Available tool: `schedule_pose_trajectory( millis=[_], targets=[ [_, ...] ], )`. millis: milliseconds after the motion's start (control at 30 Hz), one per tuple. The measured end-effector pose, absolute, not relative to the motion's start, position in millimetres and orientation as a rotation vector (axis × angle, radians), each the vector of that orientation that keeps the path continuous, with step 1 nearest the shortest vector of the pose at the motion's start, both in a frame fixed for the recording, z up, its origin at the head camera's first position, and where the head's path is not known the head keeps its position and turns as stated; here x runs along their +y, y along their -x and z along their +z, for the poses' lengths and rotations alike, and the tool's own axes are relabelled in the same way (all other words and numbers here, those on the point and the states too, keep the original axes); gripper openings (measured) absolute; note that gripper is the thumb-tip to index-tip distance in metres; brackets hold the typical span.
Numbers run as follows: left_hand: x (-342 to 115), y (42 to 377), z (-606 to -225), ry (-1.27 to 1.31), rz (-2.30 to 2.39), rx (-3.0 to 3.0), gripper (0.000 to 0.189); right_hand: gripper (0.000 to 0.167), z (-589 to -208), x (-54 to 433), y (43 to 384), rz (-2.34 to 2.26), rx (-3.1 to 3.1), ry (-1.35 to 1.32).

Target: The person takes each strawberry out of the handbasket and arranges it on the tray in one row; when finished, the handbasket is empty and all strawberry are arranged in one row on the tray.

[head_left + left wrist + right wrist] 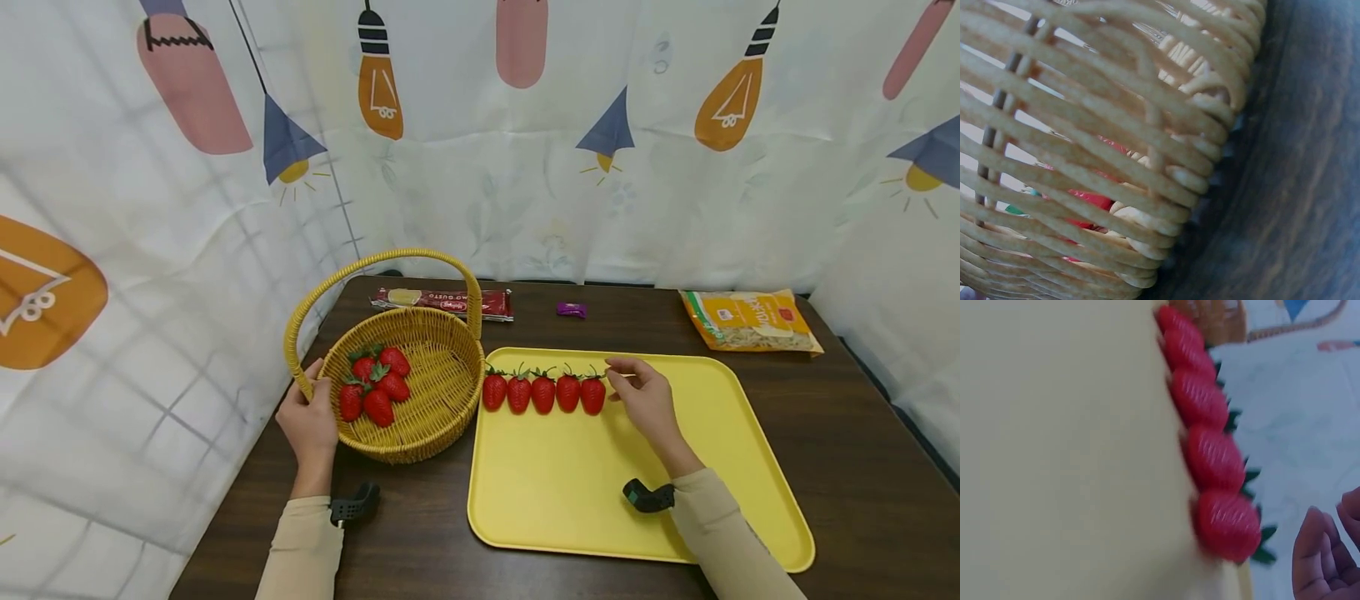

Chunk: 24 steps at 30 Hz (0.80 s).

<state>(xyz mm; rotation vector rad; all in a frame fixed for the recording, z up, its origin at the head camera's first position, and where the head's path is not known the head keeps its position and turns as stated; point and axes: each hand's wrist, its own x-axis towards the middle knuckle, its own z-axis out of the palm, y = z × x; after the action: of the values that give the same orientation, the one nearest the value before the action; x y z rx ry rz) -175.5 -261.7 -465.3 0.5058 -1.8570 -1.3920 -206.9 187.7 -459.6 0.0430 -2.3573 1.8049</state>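
My left hand (311, 417) grips the yellow wicker basket (446, 375) at its left side, where the arched handle meets the rim. Inside it, several strawberries (378, 407) lie piled toward the left; bits of red show through the weave (1191, 150) in the left wrist view. Several more strawberries (543, 393) form a straight row along the far edge of a yellow tray (555, 492), leaves pointing away. Just right of the row's rightmost strawberry (1229, 525), my right hand (647, 402) hovers over the tray with thumb and fingers apart, holding nothing.
Behind the basket lies a red packet (498, 305). A small purple wrapped piece (572, 310) sits beyond the tray, and a yellow-orange bag (750, 321) at the back right. A patterned curtain (480, 192) hangs behind the dark wooden table (420, 533).
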Motion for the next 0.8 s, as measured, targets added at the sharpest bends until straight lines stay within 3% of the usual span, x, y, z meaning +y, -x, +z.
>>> schedule_pose_trajectory(
  millis=[567,800],
  targets=[
    [-262.2,173.3,-464.7,-0.518,-1.377,-1.879,0.029,0.025,-414.1,62.8,203.6,2.097,-2.335,-0.661],
    [-261.6,173.6,-465.5,-0.505,-1.383,-1.878,0.029,0.024,-411.6,20.3,204.7,2.069,-2.386,-0.773]
  ],
)
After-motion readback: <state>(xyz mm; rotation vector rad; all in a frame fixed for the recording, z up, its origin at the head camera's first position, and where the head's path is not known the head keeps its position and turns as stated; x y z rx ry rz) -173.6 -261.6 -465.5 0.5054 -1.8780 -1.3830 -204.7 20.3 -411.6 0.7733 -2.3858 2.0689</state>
